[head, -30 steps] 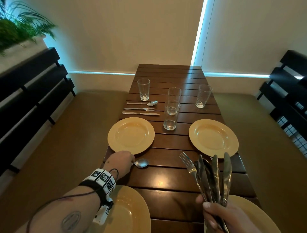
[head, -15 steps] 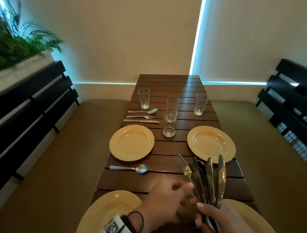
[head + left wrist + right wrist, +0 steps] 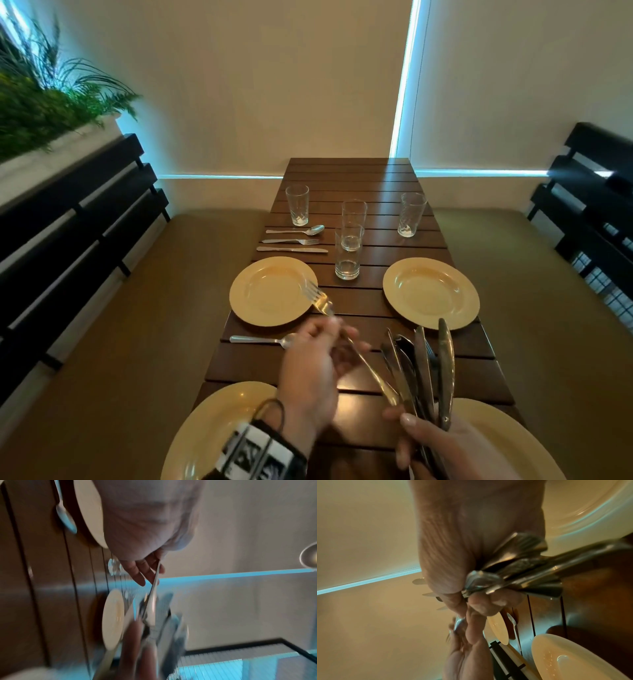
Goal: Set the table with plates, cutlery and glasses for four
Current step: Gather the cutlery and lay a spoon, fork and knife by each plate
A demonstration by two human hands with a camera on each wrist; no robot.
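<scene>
A left hand (image 3: 310, 368) is pinching a fork (image 3: 320, 301) by its handle, tines lying over the near-left plate (image 3: 263, 294). The right hand (image 3: 442, 445) is gripping a cutlery bundle (image 3: 424, 370) upright, right of the fork. A spoon (image 3: 260, 340) is lying just before that plate.

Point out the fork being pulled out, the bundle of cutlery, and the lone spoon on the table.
fork (image 3: 317, 297): head view, on the base of the tines.
bundle of cutlery (image 3: 424, 366): head view, on a knife blade.
spoon (image 3: 255, 339): head view, on the handle.
</scene>
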